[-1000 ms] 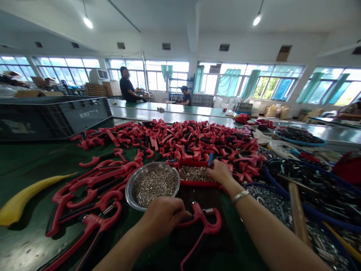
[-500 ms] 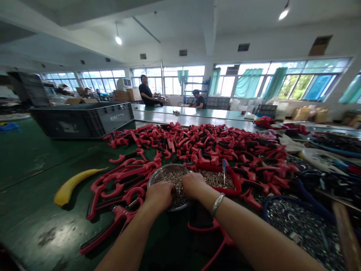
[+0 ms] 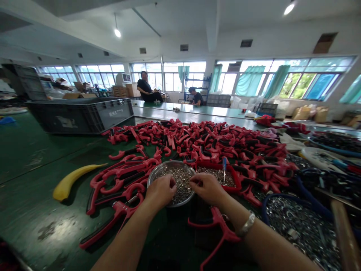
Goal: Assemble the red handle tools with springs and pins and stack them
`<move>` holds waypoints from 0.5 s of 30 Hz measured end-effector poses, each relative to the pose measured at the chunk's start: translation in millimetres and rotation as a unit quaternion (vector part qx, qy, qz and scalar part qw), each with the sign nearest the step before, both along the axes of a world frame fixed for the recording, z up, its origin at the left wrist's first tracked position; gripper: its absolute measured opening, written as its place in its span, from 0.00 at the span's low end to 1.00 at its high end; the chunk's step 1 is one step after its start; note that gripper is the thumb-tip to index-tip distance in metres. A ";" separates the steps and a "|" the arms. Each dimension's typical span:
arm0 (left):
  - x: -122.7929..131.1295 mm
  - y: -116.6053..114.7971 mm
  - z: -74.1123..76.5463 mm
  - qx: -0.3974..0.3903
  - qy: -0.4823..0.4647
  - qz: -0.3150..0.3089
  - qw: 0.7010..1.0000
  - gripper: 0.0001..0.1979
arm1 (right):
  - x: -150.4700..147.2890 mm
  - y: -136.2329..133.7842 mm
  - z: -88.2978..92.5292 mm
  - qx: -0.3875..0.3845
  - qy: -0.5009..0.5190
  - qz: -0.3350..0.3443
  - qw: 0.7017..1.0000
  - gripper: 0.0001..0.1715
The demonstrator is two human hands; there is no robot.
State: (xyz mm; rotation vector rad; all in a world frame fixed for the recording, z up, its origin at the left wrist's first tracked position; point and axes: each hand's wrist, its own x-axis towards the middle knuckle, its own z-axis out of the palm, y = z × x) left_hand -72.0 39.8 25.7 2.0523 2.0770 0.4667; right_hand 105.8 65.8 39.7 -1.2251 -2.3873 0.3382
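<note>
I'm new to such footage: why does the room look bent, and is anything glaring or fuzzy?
Head view: wide lens bows the windows, partly washed out by daylight; lamp glare sheens the green table; the metal bowl is sharp; the wooden handle at right is smeared.

The hall is long, with white walls and a white ceiling. A band of windows [image 3: 299,81] runs along the far wall, with teal curtains [image 3: 249,81] hanging at several of them and daylight coming through. Two ceiling lamps [image 3: 117,32] are lit, one to the left and one at the upper right. Long green tables [image 3: 197,111] cross the room. A dark grey crate [image 3: 81,114] stands on the left one. Far off, two people [image 3: 146,90] sit near cardboard boxes [image 3: 132,89] and a shelf rack [image 3: 194,84].
</note>
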 end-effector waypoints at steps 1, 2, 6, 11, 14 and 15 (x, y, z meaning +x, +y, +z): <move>0.0 0.3 0.3 0.000 -0.008 -0.006 1.000 0.09 | 10.8 -5.7 -0.2 0.001 0.013 -0.008 1.000 0.11; -0.1 0.7 0.4 -0.001 -0.016 -0.013 1.000 0.09 | 23.7 -12.2 -1.1 0.002 0.023 -0.019 1.000 0.12; -0.7 3.2 0.1 0.005 -0.041 -0.025 0.999 0.10 | 83.6 -42.6 -12.0 0.012 0.037 -0.100 0.994 0.16; 10.2 -1.0 4.9 0.034 -0.089 -0.048 0.994 0.10 | 126.7 -71.3 -32.1 -0.007 -0.008 -0.151 0.988 0.15; 30.8 -15.5 7.3 0.052 -0.168 -0.120 0.977 0.09 | 127.1 -75.3 -39.7 -0.011 0.009 -0.139 0.990 0.16; 39.6 -21.7 7.1 0.046 -0.190 -0.154 0.969 0.09 | 125.4 -75.1 -41.2 -0.011 0.022 -0.136 0.990 0.17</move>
